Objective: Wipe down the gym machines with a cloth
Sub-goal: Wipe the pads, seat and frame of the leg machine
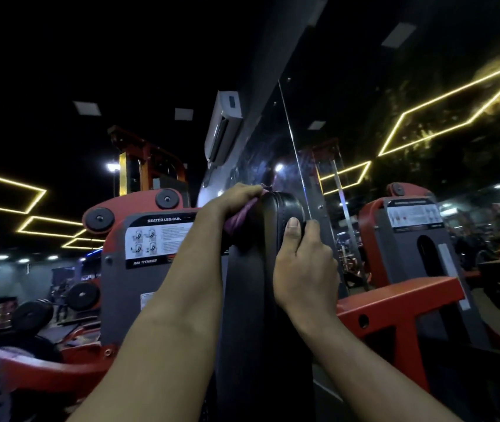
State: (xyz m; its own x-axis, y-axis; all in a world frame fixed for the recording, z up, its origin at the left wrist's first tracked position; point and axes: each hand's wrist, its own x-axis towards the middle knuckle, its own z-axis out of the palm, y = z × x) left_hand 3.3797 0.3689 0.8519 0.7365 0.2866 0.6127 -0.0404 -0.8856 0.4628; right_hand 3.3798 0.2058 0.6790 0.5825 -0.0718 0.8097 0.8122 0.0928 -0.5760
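Item, one: back pad (276, 214), black, upright, belonging to the seated leg curl machine; we place everything else against it. Item, one: cloth (241, 219), purple, bunched at the pad's upper left edge and touching it. Hands, two. Our left hand (230, 199) is at the pad's top left corner, fingers curled over the cloth and pressing it to the upholstery. Our right hand (303, 263) grips the pad's right edge, thumb flat on the front face, the other fingers wrapped behind and out of sight. Step in hand, as we judge it: wiping the top and side of the pad. To do it well we would brace the pad with the right hand, spread the cloth flatter so more of it bears on the surface, draw it down in overlapping passes, and work it into the stitched seam round the rim. Instruction placard (154, 242), one, left of the pad on the grey shroud; round black caps (99, 219), two, on the red housing above that. Red frame bar (395, 303), one, right of the pad and lower. Mirror (395, 147), one, behind and right of the pad, showing what looks like a second placard in reflection. Air-conditioning unit (222, 129), one, above the pad.
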